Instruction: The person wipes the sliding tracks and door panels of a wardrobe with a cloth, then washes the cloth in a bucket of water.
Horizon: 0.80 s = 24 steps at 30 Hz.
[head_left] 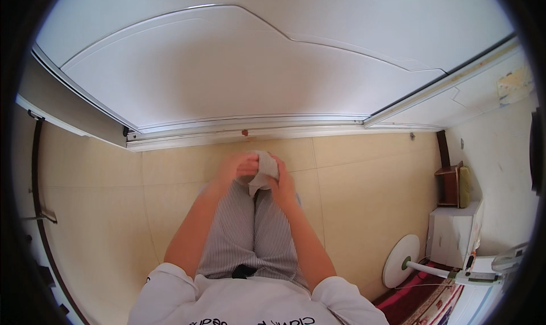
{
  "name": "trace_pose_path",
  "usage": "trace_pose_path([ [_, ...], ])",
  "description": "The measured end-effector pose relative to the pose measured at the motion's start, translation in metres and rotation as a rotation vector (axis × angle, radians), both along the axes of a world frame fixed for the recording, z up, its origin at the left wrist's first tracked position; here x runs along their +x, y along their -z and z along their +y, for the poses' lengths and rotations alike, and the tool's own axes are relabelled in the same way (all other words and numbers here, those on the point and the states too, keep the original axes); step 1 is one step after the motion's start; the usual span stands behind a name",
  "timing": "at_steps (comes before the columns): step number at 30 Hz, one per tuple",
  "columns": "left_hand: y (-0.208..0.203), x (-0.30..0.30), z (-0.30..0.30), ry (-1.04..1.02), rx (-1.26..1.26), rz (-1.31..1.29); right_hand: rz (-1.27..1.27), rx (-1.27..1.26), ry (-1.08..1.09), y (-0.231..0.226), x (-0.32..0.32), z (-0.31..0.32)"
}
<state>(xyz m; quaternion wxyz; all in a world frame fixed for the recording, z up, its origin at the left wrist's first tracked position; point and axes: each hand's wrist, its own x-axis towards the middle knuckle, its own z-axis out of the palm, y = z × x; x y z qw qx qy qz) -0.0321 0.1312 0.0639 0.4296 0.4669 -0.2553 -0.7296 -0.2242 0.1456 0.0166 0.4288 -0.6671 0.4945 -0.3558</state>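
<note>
Holding a small, crumpled, light grey piece of fabric [265, 167], both bare hands are meeting just beyond the person's knees. The left hand [243, 167] is curling its fingers in on the fabric's left side, grasping it; blur is hiding the exact fingertip positions. The right hand [284, 181] is gripping the right edge, its fingers bending around the cloth. The fabric is hanging between the two palms, one loose corner dropping toward the grey-and-white striped trousers [227, 228], which are covering the person's legs. A white short-sleeved top [256, 302] is showing at the lower edge. Beige floor tiles [364, 194] are spreading beneath, and smooth white panels [227, 74] are standing ahead. At the right, a round white disc-shaped base with a green centre [398, 259] is tilting beside a white box-shaped cabinet [449, 234].
</note>
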Motion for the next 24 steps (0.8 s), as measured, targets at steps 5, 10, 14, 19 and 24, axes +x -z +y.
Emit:
trace_pose_path([
  [5, 0.062, 0.049, -0.053, -0.269, -0.086, -0.334, -0.068, 0.136, 0.478, 0.042, 0.002, -0.071],
  [10, 0.095, 0.064, -0.099, 0.070, -0.222, -1.156, -0.169, 0.155, 0.506, 0.027, 0.038, -0.141],
  [14, 0.131, 0.085, -0.122, 0.201, -0.777, -1.623, 0.018, 0.078, 0.567, 0.053, 0.082, -0.155],
  [19, 0.136, 0.109, -0.138, 0.496, -0.863, -1.625, 0.227, 0.088, 0.112, 0.073, 0.148, -0.144],
  [24, 0.126, 0.096, -0.145, 0.568, -0.871, -1.560, 0.015, -0.096, 0.619, 0.119, 0.082, -0.166],
])
